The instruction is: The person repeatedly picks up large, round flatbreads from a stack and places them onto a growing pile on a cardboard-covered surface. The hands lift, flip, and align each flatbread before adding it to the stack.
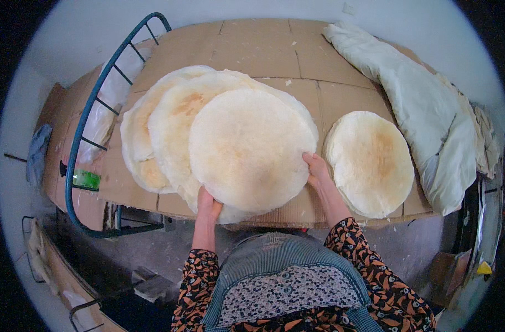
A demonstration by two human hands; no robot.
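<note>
Between my hands is a large round flatbread [252, 145], pale with faint brown patches. My left hand [209, 203] grips its lower left edge, fingers hidden underneath. At its right edge, my right hand [317, 169] has the thumb on top and the fingers out of sight below. Other big flatbreads [173, 108] lie overlapping in piles to the left and behind the held one, some with browned spots. To the right of my right hand a separate stack of round flatbreads [371, 162] rests on the cardboard, the top one browned near its middle.
Cardboard sheets [252, 47] cover the surface under the breads. A blue-green metal bed rail [95, 91] curves up at the left, with a green-labelled item [86, 179] beside it. A long bundle of whitish cloth [422, 108] lies along the right side. Cardboard pieces [449, 269] stand lower right.
</note>
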